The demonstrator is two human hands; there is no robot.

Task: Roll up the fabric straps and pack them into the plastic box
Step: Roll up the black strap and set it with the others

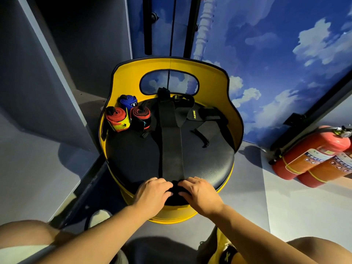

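Observation:
A long black fabric strap (pixel 170 141) lies stretched along the black seat of a yellow barrel chair (pixel 207 164), its far end against the backrest. Its near end is a small rolled lump at the seat's front edge. My left hand (pixel 152 193) and my right hand (pixel 200 193) both grip that rolled end, fingers curled over it from either side. At the back left of the seat stand three rolled straps: a blue one (pixel 128 102), a red and yellow one (pixel 118 119) and a red and black one (pixel 141 118). No plastic box is in view.
More loose black straps (pixel 202 116), one marked with yellow letters, lie at the back right of the seat. Two red fire extinguishers (pixel 312 157) lie on the floor at the right. A grey cabinet stands left; a sky-painted wall is behind. My knees and shoes show below.

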